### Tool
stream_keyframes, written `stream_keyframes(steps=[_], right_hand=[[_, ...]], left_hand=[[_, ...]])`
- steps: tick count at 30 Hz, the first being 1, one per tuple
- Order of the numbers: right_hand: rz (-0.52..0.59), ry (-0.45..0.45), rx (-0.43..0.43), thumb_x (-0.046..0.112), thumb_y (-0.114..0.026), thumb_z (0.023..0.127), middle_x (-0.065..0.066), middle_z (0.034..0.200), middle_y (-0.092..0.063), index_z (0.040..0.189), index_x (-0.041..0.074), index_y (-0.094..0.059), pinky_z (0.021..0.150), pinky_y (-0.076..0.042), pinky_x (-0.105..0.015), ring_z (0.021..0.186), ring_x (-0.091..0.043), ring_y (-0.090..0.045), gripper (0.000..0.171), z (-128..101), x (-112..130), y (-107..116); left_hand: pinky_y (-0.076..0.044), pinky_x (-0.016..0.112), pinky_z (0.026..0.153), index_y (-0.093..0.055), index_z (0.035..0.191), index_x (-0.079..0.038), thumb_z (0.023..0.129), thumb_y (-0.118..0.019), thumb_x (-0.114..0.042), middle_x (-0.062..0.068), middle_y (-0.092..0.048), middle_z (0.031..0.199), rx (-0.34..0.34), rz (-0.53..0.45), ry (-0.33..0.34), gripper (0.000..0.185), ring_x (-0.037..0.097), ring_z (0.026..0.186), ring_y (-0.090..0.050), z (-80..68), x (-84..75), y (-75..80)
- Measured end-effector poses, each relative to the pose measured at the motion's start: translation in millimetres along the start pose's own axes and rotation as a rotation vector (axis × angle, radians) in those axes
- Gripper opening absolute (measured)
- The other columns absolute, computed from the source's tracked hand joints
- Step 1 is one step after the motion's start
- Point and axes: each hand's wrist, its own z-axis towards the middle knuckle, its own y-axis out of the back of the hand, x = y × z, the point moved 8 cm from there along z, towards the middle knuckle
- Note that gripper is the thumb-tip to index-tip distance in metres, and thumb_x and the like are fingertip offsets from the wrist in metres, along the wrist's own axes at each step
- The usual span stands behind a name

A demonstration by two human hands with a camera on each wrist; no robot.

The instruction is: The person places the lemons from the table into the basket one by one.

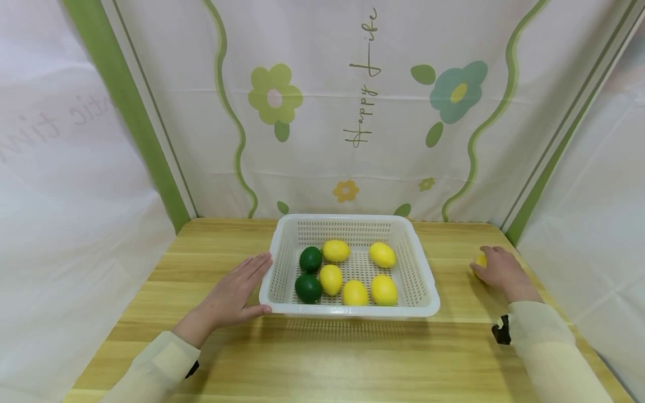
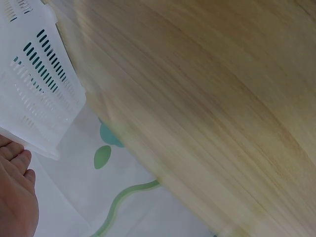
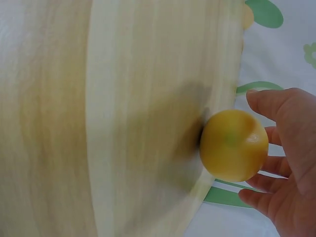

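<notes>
A white slotted basket (image 1: 426,275) stands on the wooden table (image 1: 327,358). It holds several yellow lemons (image 1: 336,251) and two green limes (image 1: 310,259). My left hand (image 1: 241,291) lies with straight fingers along the basket's left wall, thumb at its front corner. The left wrist view shows only that hand's fingertips (image 2: 17,163) beside the basket (image 2: 39,94). At the table's far right my right hand (image 1: 500,268) covers a loose yellow lemon (image 1: 481,261). In the right wrist view my right hand (image 3: 286,163) curls thumb and fingers round this lemon (image 3: 233,144) near the table's edge.
A white cloth backdrop with green flowers and stripes (image 1: 274,98) closes in the table at the back and on both sides. Bare wood lies in front of the basket and between the basket and my right hand.
</notes>
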Motion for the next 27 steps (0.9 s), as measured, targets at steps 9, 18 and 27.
stream_keyframes(steps=[9,18,27], right_hand=[[-0.003,0.005,0.011,0.029,-0.060,0.094,-0.050,0.129,-0.030,0.133,-0.021,-0.036,0.093,-0.032,-0.072,0.112,-0.067,-0.033,0.067,0.8,-0.6,-9.9],[-0.008,-0.008,0.017,0.030,-0.061,0.093,-0.049,0.128,-0.032,0.133,-0.020,-0.036,0.092,-0.034,-0.072,0.111,-0.066,-0.035,0.069,-0.8,-1.2,-13.8],[0.015,-0.003,0.016,0.028,-0.065,0.089,-0.049,0.128,-0.031,0.133,-0.019,-0.036,0.092,-0.034,-0.072,0.111,-0.066,-0.035,0.071,-3.3,0.8,-12.2]], left_hand=[[-0.030,0.051,0.110,-0.035,0.145,0.009,0.093,-0.032,-0.071,0.023,-0.036,0.150,0.002,-0.002,0.004,0.096,0.037,0.137,-0.036,0.2,-0.4,0.0],[-0.029,0.050,0.111,-0.035,0.145,0.009,0.093,-0.033,-0.071,0.023,-0.036,0.150,-0.005,-0.001,0.005,0.095,0.037,0.137,-0.035,-0.6,0.6,-1.2],[-0.028,0.049,0.112,-0.035,0.145,0.009,0.093,-0.032,-0.070,0.023,-0.036,0.150,-0.007,-0.004,0.005,0.095,0.037,0.137,-0.035,-0.4,0.3,-1.1]])
